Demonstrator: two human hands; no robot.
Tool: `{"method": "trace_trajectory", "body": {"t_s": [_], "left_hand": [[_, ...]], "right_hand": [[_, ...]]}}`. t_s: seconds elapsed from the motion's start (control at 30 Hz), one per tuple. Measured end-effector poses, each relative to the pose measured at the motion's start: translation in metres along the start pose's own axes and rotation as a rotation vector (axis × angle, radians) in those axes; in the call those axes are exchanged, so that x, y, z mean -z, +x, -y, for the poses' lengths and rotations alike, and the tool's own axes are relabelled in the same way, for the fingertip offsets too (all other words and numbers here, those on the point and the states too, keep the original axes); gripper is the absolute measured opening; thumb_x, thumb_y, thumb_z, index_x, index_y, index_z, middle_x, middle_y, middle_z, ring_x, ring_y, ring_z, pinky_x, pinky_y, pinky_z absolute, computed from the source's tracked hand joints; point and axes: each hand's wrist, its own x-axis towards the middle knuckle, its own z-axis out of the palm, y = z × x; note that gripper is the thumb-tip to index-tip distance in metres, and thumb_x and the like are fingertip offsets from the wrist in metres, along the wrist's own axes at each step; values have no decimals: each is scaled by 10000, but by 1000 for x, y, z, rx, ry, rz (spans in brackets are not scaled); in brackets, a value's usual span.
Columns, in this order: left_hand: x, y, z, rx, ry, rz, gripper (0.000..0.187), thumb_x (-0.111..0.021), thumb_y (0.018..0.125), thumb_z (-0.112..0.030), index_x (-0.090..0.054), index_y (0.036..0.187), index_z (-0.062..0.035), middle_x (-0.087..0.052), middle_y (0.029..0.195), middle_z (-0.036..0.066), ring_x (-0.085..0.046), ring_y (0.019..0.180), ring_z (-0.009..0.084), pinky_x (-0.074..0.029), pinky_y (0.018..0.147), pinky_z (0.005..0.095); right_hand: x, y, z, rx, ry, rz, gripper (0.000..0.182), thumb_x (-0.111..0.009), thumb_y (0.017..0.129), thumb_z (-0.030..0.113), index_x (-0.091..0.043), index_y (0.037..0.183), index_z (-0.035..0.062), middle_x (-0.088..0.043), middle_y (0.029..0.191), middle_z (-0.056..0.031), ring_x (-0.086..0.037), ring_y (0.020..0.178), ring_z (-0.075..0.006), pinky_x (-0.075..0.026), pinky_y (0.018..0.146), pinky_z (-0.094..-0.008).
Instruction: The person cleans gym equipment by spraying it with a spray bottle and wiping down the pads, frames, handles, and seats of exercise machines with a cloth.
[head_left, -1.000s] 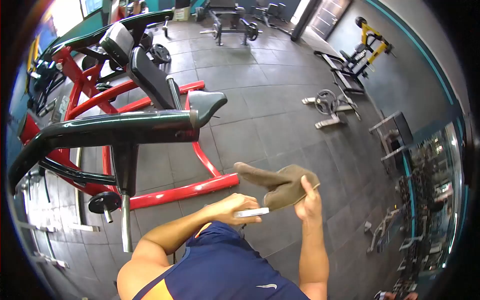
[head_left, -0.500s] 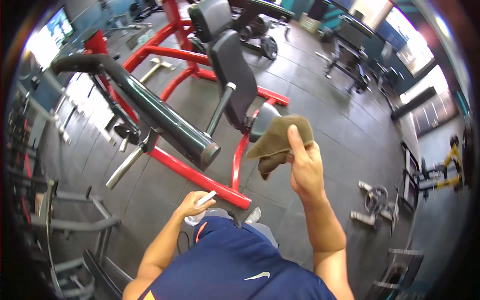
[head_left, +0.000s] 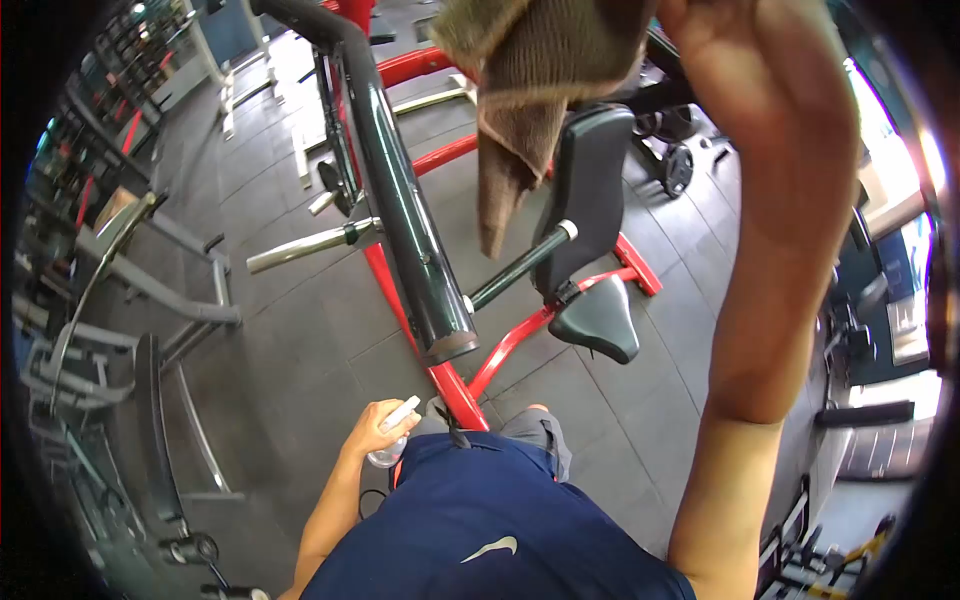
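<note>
My left hand (head_left: 378,428) is wrapped round a clear spray bottle (head_left: 388,455) with a white nozzle, low beside my waist. Raised close to the camera at the top right, my right hand (head_left: 735,60) grips a brown cloth (head_left: 535,90); its fingers are partly cut off by the frame edge. The cloth hangs down in front of a red and black exercise machine (head_left: 400,200), hiding part of its frame. The machine's black backrest (head_left: 585,190) and small seat (head_left: 600,322) show below and right of the cloth.
A shiny metal bar (head_left: 310,248) sticks out from the machine to the left. Grey gym frames (head_left: 150,270) stand along the left side. Weight plates (head_left: 678,170) lie behind the backrest. More equipment lines the right edge. A red base beam (head_left: 458,398) runs close to my legs.
My right hand has risen toward the camera with the cloth. The view has shifted, and the machine now sits more centrally. My left hand still holds the bottle.
</note>
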Motion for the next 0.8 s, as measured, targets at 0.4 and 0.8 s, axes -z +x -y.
{"method": "trace_trajectory", "body": {"t_s": [0.4,0.8], "left_hand": [[-152,13,-104,184,-212,-594,313,-661,912,-323,-656,874,-13,-672,701,61,-698,647,155,-519,586,312],[-253,-44,-102,339,-295,-1064,342,-642,931,-334,-613,808,-16,-602,630,39,-677,582,143,-502,532,304]], "right_hand": [[-4,33,3,-226,232,352,200,-540,998,175,-597,1113,22,-660,1052,-103,-648,893,-222,-581,740,-360],[135,-48,-59,-809,250,211,225,-498,1010,178,-555,1154,15,-668,1049,-137,-701,889,-265,-644,622,-378]]}}
